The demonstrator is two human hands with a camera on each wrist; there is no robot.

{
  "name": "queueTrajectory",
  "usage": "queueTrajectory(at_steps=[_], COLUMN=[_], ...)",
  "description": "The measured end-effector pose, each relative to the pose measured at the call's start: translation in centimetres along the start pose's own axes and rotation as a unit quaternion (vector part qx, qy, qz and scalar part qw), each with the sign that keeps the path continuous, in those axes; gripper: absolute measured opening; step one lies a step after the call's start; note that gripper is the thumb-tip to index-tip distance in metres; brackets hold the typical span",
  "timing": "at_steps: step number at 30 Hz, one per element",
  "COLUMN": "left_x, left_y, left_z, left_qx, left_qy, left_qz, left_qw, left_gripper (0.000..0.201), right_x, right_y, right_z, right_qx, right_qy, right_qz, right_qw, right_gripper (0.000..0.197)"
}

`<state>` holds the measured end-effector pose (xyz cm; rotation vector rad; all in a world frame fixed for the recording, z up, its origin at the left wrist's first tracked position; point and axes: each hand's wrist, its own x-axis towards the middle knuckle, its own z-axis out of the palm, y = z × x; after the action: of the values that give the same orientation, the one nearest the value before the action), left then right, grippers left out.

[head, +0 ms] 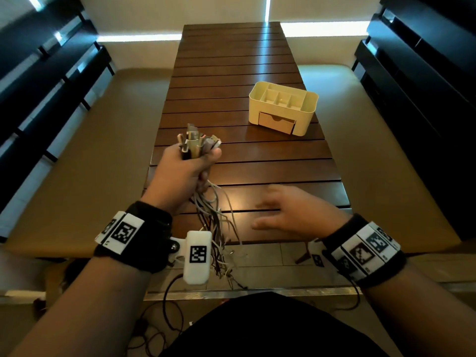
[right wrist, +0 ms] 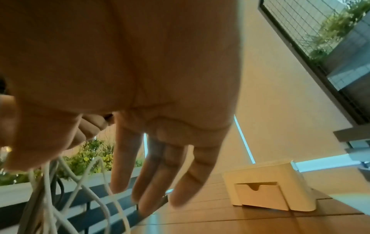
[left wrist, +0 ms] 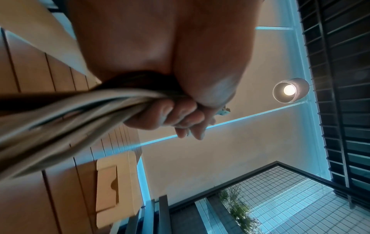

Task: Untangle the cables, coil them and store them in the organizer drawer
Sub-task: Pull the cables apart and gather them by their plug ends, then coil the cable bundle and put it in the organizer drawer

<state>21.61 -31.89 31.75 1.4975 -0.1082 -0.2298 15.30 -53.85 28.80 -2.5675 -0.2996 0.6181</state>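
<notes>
1. The cables (head: 199,148) are all in one bunch, up in the air over the near left part of the desk (head: 244,73).
2. The plug ends stick up out of the top of the left hand (head: 185,171).
3. The long thin ends hang down from the bottom of that hand, past the near edge of the desk. They are white, grey and dark, and they are mixed up.
4. The left hand has its fingers (left wrist: 180,117) and thumb wrapped tight round the bunch. In the left wrist view the cables (left wrist: 66,118) run out of the fist to the left, all blurry.
5. The right hand (head: 291,215) is just to the right of the hanging ends, low over the desk. Its fingers (right wrist: 186,178) are straight and spread a bit, and it holds nothing. I cannot tell if it touches the desk.
6. In the right wrist view, white cables (right wrist: 60,197) hang close beside that hand.
7. The organizer (head: 283,109) sits farther back on the desk, to the right, well apart from both hands. It is pale yellow with small boxes on top.
8. Its drawer (head: 277,123) is at the front, low down, and looks pushed in.
9. The desk is made of dark brown wood slats.
</notes>
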Motion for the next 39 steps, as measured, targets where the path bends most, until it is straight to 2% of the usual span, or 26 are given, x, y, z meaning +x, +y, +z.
queueTrajectory(at_steps=[2, 4, 5, 7, 8, 10, 12, 14, 15, 17, 18, 20, 22, 25, 26, 28, 30, 33, 35, 36, 39], left_x=[-0.3, -0.6, -0.7, -0.8, -0.7, -0.5, -0.1, 0.0, 0.1, 0.2, 0.2, 0.3, 0.3, 0.3, 0.4, 0.9, 1.4, 2.0, 2.1, 2.2, 2.4], left_y=[-0.1, 0.0, 0.2, 0.9, 1.4, 2.4, 3.0, 3.0, 2.9, 2.6, 2.5, 2.3, 2.2, 2.7, 3.2, 4.4, 5.8, 6.7, 6.6, 6.5, 6.0], left_z=[1.1, 2.0, 2.3, 2.5, 2.4, 1.9, 1.1, 0.3, 0.1, -0.1, 0.0, 0.4, 1.3, 2.5, 2.5, 2.0, 0.9, 0.1, -0.1, -0.3, -0.9], left_qx=[-0.017, -0.031, -0.042, -0.059, -0.065, -0.081, -0.094, -0.096, -0.097, -0.097, -0.097, -0.104, -0.123, -0.145, -0.155, -0.184, -0.204, -0.205, -0.21, -0.213, -0.218], left_qy=[-0.038, -0.072, -0.087, -0.102, -0.102, -0.089, -0.068, -0.053, -0.047, -0.038, -0.034, -0.039, -0.048, -0.052, -0.052, -0.059, -0.065, -0.048, -0.024, -0.015, 0.0], left_qz=[-0.008, -0.011, -0.007, 0.006, 0.014, 0.033, 0.037, 0.04, 0.038, 0.036, 0.035, 0.032, 0.026, 0.029, 0.032, 0.035, 0.045, 0.051, 0.042, 0.038, 0.027], left_qw=[0.999, 0.997, 0.995, 0.993, 0.993, 0.992, 0.993, 0.993, 0.993, 0.994, 0.994, 0.993, 0.991, 0.988, 0.986, 0.98, 0.976, 0.976, 0.977, 0.976, 0.976], left_gripper=[0.029, 0.017, 0.007, 0.022, 0.028, 0.029, 0.025, 0.022, 0.022, 0.02, 0.019, 0.013, 0.01, 0.019, 0.019, 0.02, 0.023, 0.024, 0.024, 0.024, 0.023], right_x=[0.8, 1.8, 2.3, 3.1, 3.3, 3.4, 3.3, 2.9, 2.9, 2.8, 2.9, 2.9, 3.3, 4.5, 4.9, 5.1, 5.1, 5.3, 6.0, 6.3, 6.8], right_y=[-1.2, -2.4, -3.0, -3.9, -4.2, -4.4, -4.1, -3.8, -3.5, -3.0, -3.1, -3.9, -4.9, -6.1, -6.3, -6.2, -6.1, -5.4, -4.7, -4.3, -2.9], right_z=[-0.5, -0.5, -0.3, 0.2, 0.6, 1.1, 1.5, 1.5, 1.3, 0.8, 0.4, -0.8, -1.5, -0.7, -0.2, 1.2, 2.5, 3.9, 4.4, 4.7, 5.5], right_qx=[0.099, 0.178, 0.202, 0.224, 0.222, 0.173, 0.128, 0.095, 0.049, -0.06, -0.071, 0.016, 0.156, 0.362, 0.403, 0.399, 0.375, 0.406, 0.361, 0.333, 0.258], right_qy=[0.058, 0.067, 0.061, 0.042, 0.023, -0.064, -0.175, -0.221, -0.219, -0.174, -0.132, -0.042, 0.026, 0.041, 0.032, 0.021, 0.013, 0.011, 0.015, 0.014, 0.007], right_qz=[-0.066, -0.112, -0.128, -0.14, -0.123, -0.074, -0.051, -0.047, -0.035, -0.007, -0.003, -0.035, -0.074, -0.099, -0.1, -0.103, -0.086, -0.042, -0.025, -0.018, 0.003], right_qw=[0.991, 0.975, 0.969, 0.964, 0.967, 0.98, 0.975, 0.969, 0.974, 0.983, 0.989, 0.998, 0.985, 0.926, 0.909, 0.911, 0.923, 0.913, 0.932, 0.943, 0.966], right_gripper=[0.078, 0.096, 0.1, 0.091, 0.077, 0.052, 0.051, 0.054, 0.064, 0.097, 0.107, 0.113, 0.102, 0.052, 0.034, 0.009, 0.019, 0.026, 0.037, 0.038, 0.021])
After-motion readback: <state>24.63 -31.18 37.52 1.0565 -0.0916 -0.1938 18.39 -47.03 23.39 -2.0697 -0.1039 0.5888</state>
